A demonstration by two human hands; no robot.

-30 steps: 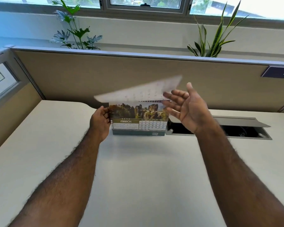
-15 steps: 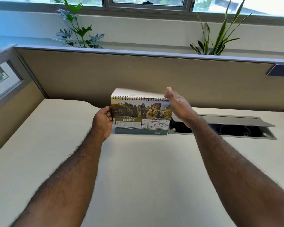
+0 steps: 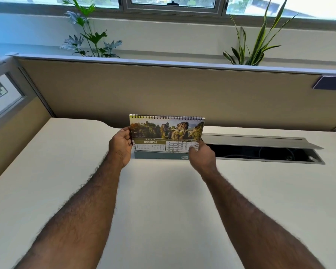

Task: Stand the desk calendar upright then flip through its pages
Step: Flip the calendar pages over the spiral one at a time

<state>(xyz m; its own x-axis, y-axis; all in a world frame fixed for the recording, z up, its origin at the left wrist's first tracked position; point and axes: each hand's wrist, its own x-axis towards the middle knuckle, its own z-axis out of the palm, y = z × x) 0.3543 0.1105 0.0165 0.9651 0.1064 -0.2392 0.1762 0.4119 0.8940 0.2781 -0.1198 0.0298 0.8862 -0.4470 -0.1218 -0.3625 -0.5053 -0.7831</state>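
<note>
Cream-white surface under both forearms, desk calendar upright near its far edge, just in front of tan partition panel. Spiral binding along the top, page showing MARCH with a rocky landscape photo above the date grid, teal base strip touching the surface. Left hand closed on the calendar's left edge, thumb over the front of the page, fingers behind and out of sight. Right hand at the lower right corner, thumb pressed on the date grid, remaining fingers tucked behind the corner; looks like a pinch on the page, though whether on one sheet or the whole stand cannot be told. Open cable tray set into the surface just right of the calendar, grey lid raised over it, dark cables faintly visible inside. Dark number plate on the partition at far right, digits cut off. Broad-leafed plant behind the partition at left, striped upright-leafed plant at right, window frame above both.
</note>
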